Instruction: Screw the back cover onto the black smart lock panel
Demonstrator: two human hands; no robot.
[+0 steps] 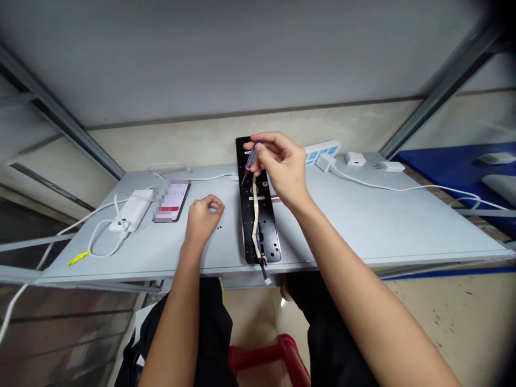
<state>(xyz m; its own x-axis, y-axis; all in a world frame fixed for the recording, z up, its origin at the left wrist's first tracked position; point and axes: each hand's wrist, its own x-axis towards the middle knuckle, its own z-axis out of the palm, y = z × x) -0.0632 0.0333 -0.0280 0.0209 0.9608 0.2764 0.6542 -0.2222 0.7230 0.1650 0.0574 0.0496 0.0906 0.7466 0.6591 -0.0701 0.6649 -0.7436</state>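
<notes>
In my right hand is a small screwdriver with a translucent purple handle, gripped between thumb and fingers. It slants down to the left, its tip over the upper part of a long black panel; I cannot tell whether it touches. The panel lies lengthwise towards me, with holes and a beige-wrapped cable along it, its connector hanging past the table edge. My left hand rests on the table left of the panel, fingers curled together; anything inside is hidden. Tiny dark screws lie beside it.
A phone and a white power bank with looped cables lie on the left of the table. Behind my right hand stands a power strip with a plugged-in charger. A red stool is below.
</notes>
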